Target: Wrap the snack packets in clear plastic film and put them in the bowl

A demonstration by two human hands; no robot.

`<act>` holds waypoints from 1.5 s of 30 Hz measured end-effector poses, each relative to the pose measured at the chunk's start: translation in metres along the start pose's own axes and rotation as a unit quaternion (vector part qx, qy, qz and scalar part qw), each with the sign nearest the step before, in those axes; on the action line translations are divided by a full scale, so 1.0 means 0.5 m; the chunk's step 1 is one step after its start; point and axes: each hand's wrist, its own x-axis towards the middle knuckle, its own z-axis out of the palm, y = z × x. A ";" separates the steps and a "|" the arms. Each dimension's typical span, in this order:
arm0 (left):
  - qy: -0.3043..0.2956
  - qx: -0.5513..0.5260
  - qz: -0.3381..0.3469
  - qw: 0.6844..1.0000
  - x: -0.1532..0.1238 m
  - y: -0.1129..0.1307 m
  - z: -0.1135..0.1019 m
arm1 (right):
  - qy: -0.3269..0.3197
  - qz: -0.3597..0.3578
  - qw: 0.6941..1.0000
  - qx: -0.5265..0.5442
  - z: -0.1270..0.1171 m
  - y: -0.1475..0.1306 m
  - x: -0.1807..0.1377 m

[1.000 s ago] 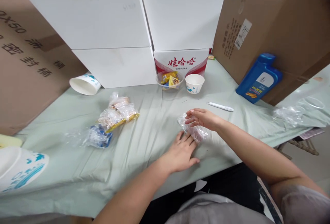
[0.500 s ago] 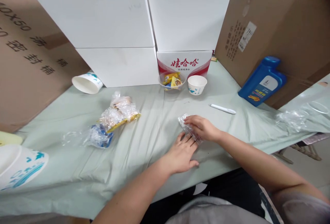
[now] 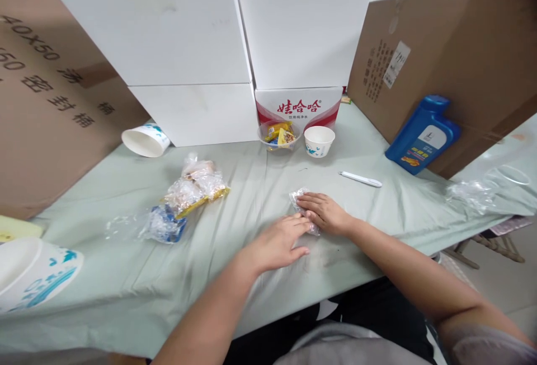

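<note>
A small clear plastic bag (image 3: 298, 199) lies crumpled on the pale green tablecloth (image 3: 235, 186) near the front middle. My right hand (image 3: 325, 214) lies palm down on top of it, fingers stretched flat and pressing it against the cloth. My left hand (image 3: 277, 242) rests flat on the cloth just left of it, fingers extended toward the bag's near end and touching it. Only the far end of the bag shows beyond my right fingers.
A pile of wrapped snacks in plastic (image 3: 187, 197) lies to the left. A clear bowl of sweets (image 3: 279, 133), a paper cup (image 3: 319, 140), a tipped cup (image 3: 146, 140), a white pen-like tool (image 3: 359, 178) and a blue bottle (image 3: 422, 134) stand before cardboard and white boxes.
My right hand has lowered from holding the bag raised to pressing it flat on the cloth. My left hand slid left and forward, closer to the bag.
</note>
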 end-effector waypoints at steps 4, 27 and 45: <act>0.074 -0.021 -0.005 0.997 -0.013 0.002 -0.031 | -0.034 0.011 0.998 -0.044 0.005 -0.006 0.001; 0.113 0.093 -0.049 0.988 0.033 -0.047 0.025 | 0.057 0.002 0.998 -0.039 -0.010 -0.115 -0.130; 0.071 -0.017 0.031 0.997 0.025 -0.082 0.023 | 0.085 0.105 0.989 -0.064 -0.037 -0.071 -0.013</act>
